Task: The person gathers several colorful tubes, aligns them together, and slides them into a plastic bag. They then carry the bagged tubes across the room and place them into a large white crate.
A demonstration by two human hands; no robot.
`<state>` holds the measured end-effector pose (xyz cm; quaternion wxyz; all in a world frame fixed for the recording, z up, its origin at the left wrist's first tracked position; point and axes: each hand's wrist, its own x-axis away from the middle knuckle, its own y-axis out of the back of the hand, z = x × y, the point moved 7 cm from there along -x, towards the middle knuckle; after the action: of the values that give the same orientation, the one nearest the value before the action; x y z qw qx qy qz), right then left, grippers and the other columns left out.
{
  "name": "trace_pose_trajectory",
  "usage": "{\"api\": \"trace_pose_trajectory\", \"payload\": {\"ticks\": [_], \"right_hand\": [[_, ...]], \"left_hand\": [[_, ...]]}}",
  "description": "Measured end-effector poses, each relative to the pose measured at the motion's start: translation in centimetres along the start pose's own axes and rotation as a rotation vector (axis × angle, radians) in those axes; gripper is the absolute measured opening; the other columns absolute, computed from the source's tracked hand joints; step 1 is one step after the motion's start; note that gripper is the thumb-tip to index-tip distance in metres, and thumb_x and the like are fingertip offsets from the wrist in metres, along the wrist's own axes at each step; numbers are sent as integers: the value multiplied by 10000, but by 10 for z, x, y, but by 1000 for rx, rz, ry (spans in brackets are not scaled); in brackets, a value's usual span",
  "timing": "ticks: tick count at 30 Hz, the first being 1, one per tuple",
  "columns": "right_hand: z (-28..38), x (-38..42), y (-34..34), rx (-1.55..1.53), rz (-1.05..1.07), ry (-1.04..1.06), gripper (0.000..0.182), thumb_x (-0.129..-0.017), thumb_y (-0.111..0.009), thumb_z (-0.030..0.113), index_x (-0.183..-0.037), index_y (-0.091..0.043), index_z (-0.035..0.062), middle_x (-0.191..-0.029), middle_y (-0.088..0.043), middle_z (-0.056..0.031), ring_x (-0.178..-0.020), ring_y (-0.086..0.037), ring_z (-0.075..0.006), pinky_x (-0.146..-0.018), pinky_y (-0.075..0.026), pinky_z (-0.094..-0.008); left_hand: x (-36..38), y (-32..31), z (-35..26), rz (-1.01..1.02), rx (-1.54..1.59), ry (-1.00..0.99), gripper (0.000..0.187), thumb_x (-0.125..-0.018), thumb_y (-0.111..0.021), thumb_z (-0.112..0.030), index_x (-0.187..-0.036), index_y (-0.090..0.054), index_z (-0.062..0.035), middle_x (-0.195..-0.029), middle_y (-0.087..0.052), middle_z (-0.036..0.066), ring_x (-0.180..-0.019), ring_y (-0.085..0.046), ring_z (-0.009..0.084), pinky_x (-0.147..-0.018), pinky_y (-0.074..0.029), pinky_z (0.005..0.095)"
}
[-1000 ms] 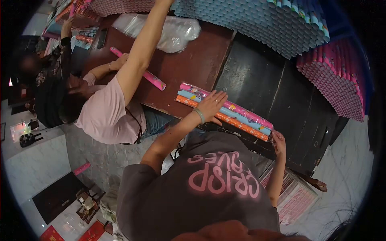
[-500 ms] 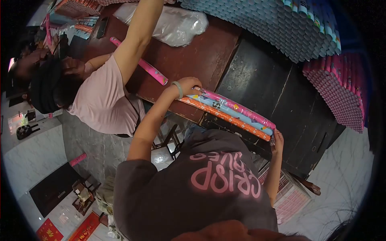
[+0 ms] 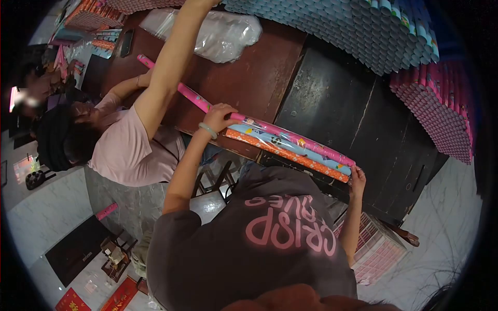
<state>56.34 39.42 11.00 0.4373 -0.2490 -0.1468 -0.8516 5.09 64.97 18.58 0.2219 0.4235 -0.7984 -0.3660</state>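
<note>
Three patterned rolls lie side by side at the table's front edge: a pink roll [image 3: 301, 140], a light blue roll [image 3: 311, 154] and an orange roll [image 3: 290, 156], with shiny clear film over them. My left hand [image 3: 220, 118], a bracelet on its wrist, is closed round the pink roll's left end, where another pink roll [image 3: 193, 97] meets it. My right hand [image 3: 357, 179] pinches the right end of the bundle; its fingertips are partly hidden there.
A co-worker in a pink shirt [image 3: 127, 147] reaches across the table [image 3: 270, 67] at left. Clear plastic bags [image 3: 228, 39] lie at the back. Stacks of blue rolls [image 3: 363, 41] and pink rolls [image 3: 441, 103] stand at back right. A pink crate [image 3: 376, 251] is below right.
My left hand has moved left along the pink roll, onto the spot where the two pink rolls meet. My right hand stays at the right end. The co-worker's head and shoulder have shifted lower.
</note>
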Motion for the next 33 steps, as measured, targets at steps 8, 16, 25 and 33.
{"api": "trace_pose_trajectory", "payload": {"ticks": [8,16,25,33], "right_hand": [[-4,-6,3,40,0,-50,79,-836,-629,88,-898,-629,38,-814,-594,24,-733,-528,-41,-649,-421,-183],[-10,-1,12,60,-33,12,96,-837,-630,93,-914,-626,35,-821,-594,28,-729,-518,-36,-633,-411,-179],[-10,1,16,11,-7,65,84,-834,-629,72,-901,-630,22,-844,-606,18,-751,-533,-46,-657,-414,-180],[-13,-2,20,81,-1,105,99,-836,-635,98,-902,-628,24,-807,-591,27,-720,-512,-39,-636,-400,-179]], "left_hand": [[-2,-39,-30,272,303,1,369,-699,-733,-324,-815,-509,-55,-796,-517,80,-765,-511,233,-661,-408,330],[-7,-60,-35,469,66,-10,542,-670,-699,-452,-1053,-631,-75,-910,-604,116,-915,-557,280,-784,-430,365],[11,-81,-18,730,481,274,496,-622,-790,-348,-928,-653,18,-830,-660,108,-806,-621,184,-716,-489,288],[10,-73,-20,637,384,229,462,-649,-755,-368,-934,-666,-15,-829,-662,101,-801,-626,215,-716,-491,304]]}}
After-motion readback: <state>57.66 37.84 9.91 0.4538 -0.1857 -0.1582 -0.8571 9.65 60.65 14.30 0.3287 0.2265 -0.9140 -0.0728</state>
